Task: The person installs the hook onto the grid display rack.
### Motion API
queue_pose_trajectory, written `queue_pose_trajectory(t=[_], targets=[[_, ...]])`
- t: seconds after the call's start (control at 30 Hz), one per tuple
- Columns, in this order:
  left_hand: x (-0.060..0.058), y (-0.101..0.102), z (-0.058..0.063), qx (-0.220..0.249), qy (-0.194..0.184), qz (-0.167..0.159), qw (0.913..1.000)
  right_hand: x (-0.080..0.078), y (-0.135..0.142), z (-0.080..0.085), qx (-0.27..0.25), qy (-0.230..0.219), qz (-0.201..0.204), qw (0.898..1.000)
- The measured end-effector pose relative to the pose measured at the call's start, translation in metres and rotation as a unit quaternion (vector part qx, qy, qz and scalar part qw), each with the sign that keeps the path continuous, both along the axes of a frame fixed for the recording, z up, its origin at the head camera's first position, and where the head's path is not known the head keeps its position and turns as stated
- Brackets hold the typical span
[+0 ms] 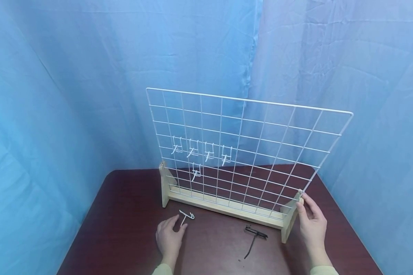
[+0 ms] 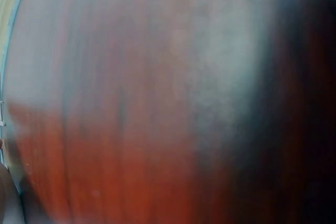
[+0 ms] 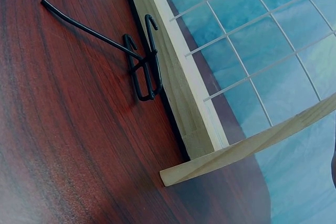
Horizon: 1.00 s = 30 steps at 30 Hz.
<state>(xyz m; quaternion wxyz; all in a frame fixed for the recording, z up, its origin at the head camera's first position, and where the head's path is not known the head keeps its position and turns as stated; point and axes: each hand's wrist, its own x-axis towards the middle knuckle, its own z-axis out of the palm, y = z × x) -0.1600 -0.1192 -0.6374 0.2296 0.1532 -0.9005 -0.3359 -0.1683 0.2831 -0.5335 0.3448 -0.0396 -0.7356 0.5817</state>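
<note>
A white wire grid panel (image 1: 251, 131) stands upright in a pale wooden stand (image 1: 223, 208). Several white hooks (image 1: 209, 156) hang on its left half, one of them lower than the others. In front of the stand, my left hand (image 1: 168, 235) holds a loose white hook (image 1: 187, 215) by its prong between thumb and forefinger. At the right end, the thumb and fingers of my right hand (image 1: 313, 225) pinch the top of the wooden side piece (image 1: 289, 219), beside the grid's edge. A black hook (image 3: 144, 69) lies on the table before the stand.
The dark red wood-grain table (image 1: 130, 214) has rounded far corners. Blue curtains (image 1: 89, 76) hang close behind it and on both sides. The left wrist view shows mostly blurred tabletop (image 2: 115, 171).
</note>
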Motion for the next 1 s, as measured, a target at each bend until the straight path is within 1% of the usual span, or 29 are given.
queue_pose_trajectory(t=[0.2,0.47,0.73,0.9,1.0], targets=[[-0.0004,0.0,-0.0027,-0.005,0.008,-0.008,0.9999,0.0005,0.0001,0.0,0.006,-0.008,-0.007,1.0],[-0.0005,0.002,-0.0014,-0.005,0.007,-0.002,1.0,0.0013,-0.0006,0.0017,0.004,-0.006,-0.007,1.0],[0.0001,0.0029,-0.0011,-0.004,0.025,0.001,0.9997,0.0004,0.0006,0.0003,0.003,0.002,-0.006,1.0],[-0.0002,0.0031,-0.0016,-0.001,0.042,0.004,0.9991,0.0004,0.0001,0.0001,0.001,-0.001,-0.005,1.0],[-0.0002,0.0039,-0.0003,-0.003,0.041,0.008,0.9991,0.0001,0.0005,-0.0006,0.009,0.002,-0.004,1.0]])
